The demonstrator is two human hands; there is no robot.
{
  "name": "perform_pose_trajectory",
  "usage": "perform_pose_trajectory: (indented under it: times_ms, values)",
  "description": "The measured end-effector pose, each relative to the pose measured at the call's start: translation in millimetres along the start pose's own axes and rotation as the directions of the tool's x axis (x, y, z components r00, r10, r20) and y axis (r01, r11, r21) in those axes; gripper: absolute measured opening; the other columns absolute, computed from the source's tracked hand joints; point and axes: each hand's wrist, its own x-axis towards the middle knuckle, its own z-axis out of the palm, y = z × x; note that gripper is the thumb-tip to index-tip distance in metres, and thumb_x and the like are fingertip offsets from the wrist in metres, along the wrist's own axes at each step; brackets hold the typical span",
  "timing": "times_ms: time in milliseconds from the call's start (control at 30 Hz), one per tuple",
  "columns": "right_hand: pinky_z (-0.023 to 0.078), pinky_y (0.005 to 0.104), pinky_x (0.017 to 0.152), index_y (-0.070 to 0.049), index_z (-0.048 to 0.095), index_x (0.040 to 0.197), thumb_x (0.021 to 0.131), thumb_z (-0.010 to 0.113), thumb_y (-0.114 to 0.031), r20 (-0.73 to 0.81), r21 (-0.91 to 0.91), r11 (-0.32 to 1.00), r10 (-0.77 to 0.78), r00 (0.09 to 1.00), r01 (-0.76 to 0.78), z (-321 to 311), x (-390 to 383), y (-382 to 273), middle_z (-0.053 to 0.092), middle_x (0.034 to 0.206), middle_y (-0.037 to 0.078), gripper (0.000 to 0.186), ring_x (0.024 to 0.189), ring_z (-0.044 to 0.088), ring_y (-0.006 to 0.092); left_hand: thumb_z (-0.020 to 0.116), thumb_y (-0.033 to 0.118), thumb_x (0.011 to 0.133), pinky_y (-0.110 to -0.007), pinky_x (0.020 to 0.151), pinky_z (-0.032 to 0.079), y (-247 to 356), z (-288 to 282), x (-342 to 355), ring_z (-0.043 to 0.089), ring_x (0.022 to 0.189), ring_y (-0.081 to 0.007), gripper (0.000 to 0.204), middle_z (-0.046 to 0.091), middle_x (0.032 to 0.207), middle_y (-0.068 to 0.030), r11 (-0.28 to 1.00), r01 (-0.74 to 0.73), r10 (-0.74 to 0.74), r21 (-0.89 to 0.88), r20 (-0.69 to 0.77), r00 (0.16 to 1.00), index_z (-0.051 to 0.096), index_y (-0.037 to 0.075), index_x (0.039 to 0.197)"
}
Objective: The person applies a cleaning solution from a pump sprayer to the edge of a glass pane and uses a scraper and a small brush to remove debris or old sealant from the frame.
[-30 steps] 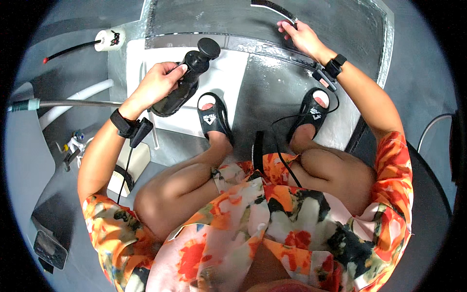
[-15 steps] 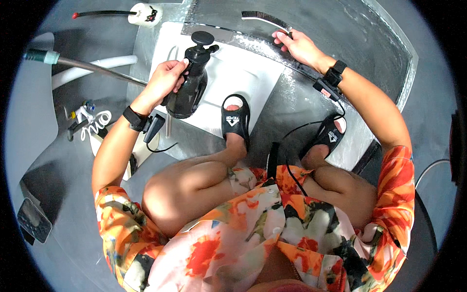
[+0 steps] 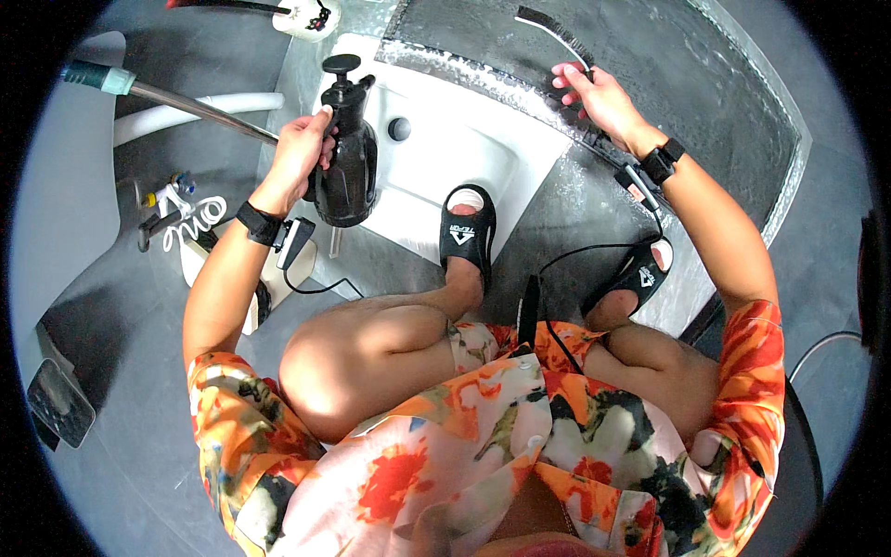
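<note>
My left hand (image 3: 302,160) grips a black pump spray bottle (image 3: 349,176) by its handle, holding it nearly upright with the round pump knob on top. Below and beside the bottle lies a white squat pan (image 3: 455,148) with a dark round drain hole. Farther right, my right hand (image 3: 608,110) is closed around the end of a slim curved brush (image 3: 559,39) with dark bristles. The brush points away to the left, above a wet grey surface (image 3: 659,56) whose near edge carries white foam or droplets. My hand partly hides its handle.
A pole (image 3: 204,110) with a green grip slants in from the left, over a white pipe (image 3: 232,107). A white holder (image 3: 311,17) stands at the far left. Coiled white cord (image 3: 197,223) lies nearer. My black sandals (image 3: 466,230) are by the pan; cables hang from both wrists.
The spray bottle has come slightly left and stands more upright, uncovering the drain hole. My right hand and the brush appear farther right; the whole view has shifted a little.
</note>
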Motion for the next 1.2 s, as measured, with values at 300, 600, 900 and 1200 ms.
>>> perform_pose_trajectory:
  times_ms: [300, 600, 900, 1200]
  values:
    - [0.048, 0.027, 0.074, -0.012, 0.065, 0.129, 0.109, 0.05, -0.038, -0.044, 0.027, 0.999, 0.032, 0.998, -0.031, -34, -13, 16, 0.068, 0.115, -0.003, 0.036, 0.09, 0.059, 0.0071, 0.059, 0.037, 0.106, -0.024, 0.049, 0.031, 30, 69, -36, 0.041, 0.052, -0.004, 0.037, 0.048, 0.061, 0.0076, 0.94, -0.169, 0.066, 0.296, 0.329, 0.942, 0.068, 0.006, 0.089]
    - [0.047, 0.0258, 0.072, -0.013, 0.065, 0.13, 0.109, 0.049, -0.037, -0.105, 0.054, 0.997, 0.061, 0.993, -0.055, -58, -29, 30, 0.069, 0.115, -0.003, 0.035, 0.088, 0.06, 0.0066, 0.059, 0.036, 0.106, -0.025, 0.054, 0.034, 50, 134, -55, 0.045, 0.059, -0.0044, 0.037, 0.052, 0.067, 0.0064, 0.867, -0.402, 0.199, 0.293, 0.537, 0.82, 0.068, 0.004, 0.091]
    - [0.047, 0.0251, 0.071, -0.012, 0.064, 0.126, 0.11, 0.049, -0.037, -0.126, 0.162, 0.984, 0.094, 0.988, -0.073, -81, -58, 45, 0.068, 0.111, -0.003, 0.034, 0.084, 0.059, 0.0067, 0.056, 0.038, 0.106, -0.026, 0.05, 0.039, 54, 108, -22, 0.046, 0.051, -0.0088, 0.038, 0.052, 0.062, 0.0025, 0.991, -0.065, 0.088, -0.115, 0.2, 0.976, 0.06, 0.005, 0.088]
    - [0.046, 0.0263, 0.071, -0.014, 0.064, 0.126, 0.109, 0.048, -0.042, -0.132, 0.192, 0.975, 0.137, 0.982, -0.11, -102, -90, 65, 0.069, 0.109, -0.005, 0.036, 0.084, 0.059, 0.0065, 0.051, 0.044, 0.107, -0.027, 0.056, 0.042, 47, 70, -21, 0.047, 0.054, -0.0115, 0.043, 0.05, 0.063, 0.0014, 0.974, 0.109, -0.068, -0.198, 0.204, 0.977, 0.061, 0.004, 0.096]
